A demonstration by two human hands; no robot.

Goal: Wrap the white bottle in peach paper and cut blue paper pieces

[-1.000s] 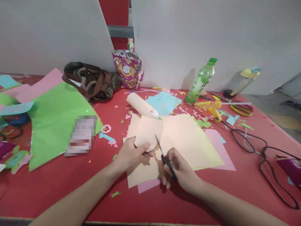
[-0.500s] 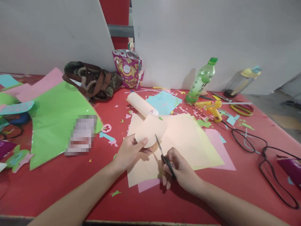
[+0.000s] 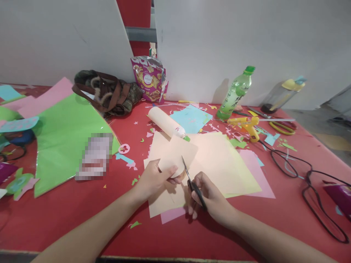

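Between thumb and fingers, my left hand point(image 3: 160, 176) pinches a cream piece of paper point(image 3: 179, 149) whose near-left edge is rounded. My right hand point(image 3: 207, 193) is wrapped round the black handles of a pair of scissors point(image 3: 195, 188). Their blades point up and to the left, at the paper's right part; I cannot tell how far apart the blades are. Below both hands lies a stack of cream sheets point(image 3: 219, 164), with pink and pale yellow paper showing at its edges. A cream-coloured bottle point(image 3: 166, 121) lies on its side just beyond the held paper.
A yellow glue gun point(image 3: 248, 126) with a looping black cord point(image 3: 309, 182) sits at right, near a green drink bottle point(image 3: 236, 95). At left are green sheets point(image 3: 65, 135), a camouflage bag point(image 3: 109, 93) and a snack bag point(image 3: 150, 78). Paper scraps litter the red table point(image 3: 120, 226).
My left hand and the cream paper have shifted slightly right and toward me, and the paper has turned a little. My right hand and the scissors have hardly moved.
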